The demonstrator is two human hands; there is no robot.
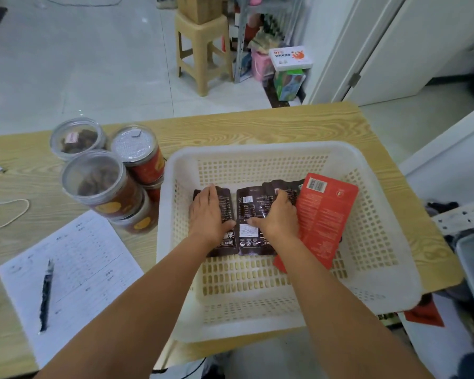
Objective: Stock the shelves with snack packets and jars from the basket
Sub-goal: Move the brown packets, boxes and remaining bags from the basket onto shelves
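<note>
my left hand (208, 212) lies flat, fingers straight, pressing on a dark packet (226, 207) at the basket's far left. my right hand (278, 214) is beside it, fingers curled over a dark stack (248, 212) of overlapping packets, thumb laid across the nearest one's label. these packets are glossy brown-black with white print and a barcode. just right of that hand, partly under it, a red packet (323, 214) lies tilted, back side up, barcode at its far end. all of them lie on the floor of the white slotted basket (257, 149). the basket sits on a wood-grain table (257, 124). left of it stand clear-lidded jars (99, 181) with red labels, some stacked. nearer me lie a paper (74, 258) and a pen (46, 294).
</note>
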